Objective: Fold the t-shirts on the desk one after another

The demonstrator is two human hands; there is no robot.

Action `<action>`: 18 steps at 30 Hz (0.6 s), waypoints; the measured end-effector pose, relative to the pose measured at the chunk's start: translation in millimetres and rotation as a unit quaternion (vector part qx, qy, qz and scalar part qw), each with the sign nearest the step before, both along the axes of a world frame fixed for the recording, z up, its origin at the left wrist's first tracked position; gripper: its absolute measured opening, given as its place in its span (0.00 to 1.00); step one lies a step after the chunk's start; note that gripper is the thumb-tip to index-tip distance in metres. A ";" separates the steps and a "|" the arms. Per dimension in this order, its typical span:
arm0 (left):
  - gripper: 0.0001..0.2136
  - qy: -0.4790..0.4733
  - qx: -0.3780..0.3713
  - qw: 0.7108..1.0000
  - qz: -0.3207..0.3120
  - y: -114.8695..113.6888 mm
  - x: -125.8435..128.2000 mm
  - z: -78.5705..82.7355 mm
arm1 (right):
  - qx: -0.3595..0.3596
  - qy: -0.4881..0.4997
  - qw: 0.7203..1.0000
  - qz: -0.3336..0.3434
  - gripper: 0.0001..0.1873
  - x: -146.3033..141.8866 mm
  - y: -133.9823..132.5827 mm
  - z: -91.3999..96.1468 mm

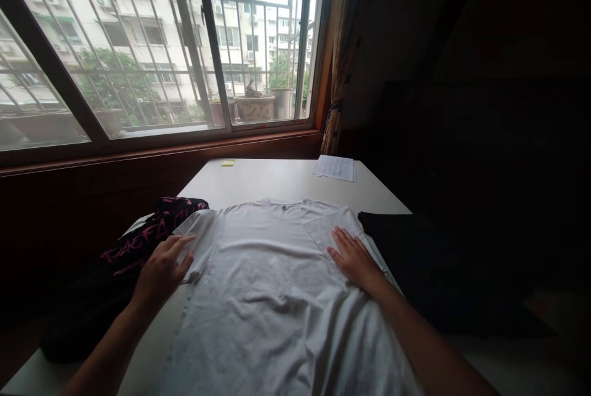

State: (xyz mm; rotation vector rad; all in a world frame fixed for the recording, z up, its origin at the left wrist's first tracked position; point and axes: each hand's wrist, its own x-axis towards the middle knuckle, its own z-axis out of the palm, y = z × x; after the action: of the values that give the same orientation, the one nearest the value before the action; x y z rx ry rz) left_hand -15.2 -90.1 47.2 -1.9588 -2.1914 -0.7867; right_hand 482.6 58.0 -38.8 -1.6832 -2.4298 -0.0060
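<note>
A white T-shirt (pixel 263 273) lies spread on the table, its collar toward the window and its lower part wrinkled. Its right sleeve is folded inward over the chest, and my right hand (pixel 353 254) rests flat on it with fingers stretched out. At the other side, my left hand (pixel 164 266) is at the left sleeve, which sticks outward; the fingers are extended and the thumb is apart from them. Whether the left fingertips pinch any cloth is hard to see. The shirt's hem runs out of view at the bottom.
Black clothing with pink lettering (pixel 138 242) lies at the table's left edge. Dark cloth (pixel 429 260) lies on the right. Papers (pixel 336 168) and a yellow sticky note (pixel 228 163) are at the far end of the white table (pixel 263 177), below a barred window (pixel 249 45).
</note>
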 end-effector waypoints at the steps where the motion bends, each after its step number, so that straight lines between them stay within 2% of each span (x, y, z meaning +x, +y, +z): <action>1: 0.21 -0.002 -0.002 1.000 0.025 -15.4 -7.1 -2.7 | 0.003 0.003 1.000 0.001 0.36 0.3 0.8 -1.0; 4: 0.24 -0.030 -0.005 0.995 0.093 -48.9 -23.4 -18.5 | 0.010 0.007 1.000 0.008 0.36 1.6 2.6 -2.9; 7: 0.27 -0.081 -0.027 0.987 0.136 -62.4 -28.2 -36.3 | 0.014 0.009 1.000 0.010 0.35 2.3 3.3 -3.2; 9: 0.29 -0.092 -0.044 0.985 0.142 -62.0 -25.3 -44.7 | 0.017 0.009 1.000 0.010 0.35 2.4 3.4 -3.3; 12: 0.31 -0.054 -0.051 0.986 0.149 -53.0 -16.8 -51.6 | 0.023 0.005 1.000 0.007 0.35 2.4 3.5 -4.0; 15: 0.29 -0.017 -0.047 0.985 0.168 -42.1 -9.8 -56.6 | 0.025 -0.003 1.000 0.004 0.35 2.5 3.8 -5.4; 18: 0.25 -0.020 -0.028 0.983 0.178 -36.2 -8.1 -62.0 | 0.027 -0.007 1.000 0.003 0.35 2.6 4.3 -6.4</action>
State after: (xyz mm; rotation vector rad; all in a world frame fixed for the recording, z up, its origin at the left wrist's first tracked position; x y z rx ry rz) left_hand -23.3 -126.3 -14.9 -1.5137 -2.5087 -0.7185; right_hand 485.2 62.3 -45.3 -1.6594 -2.4209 -0.0815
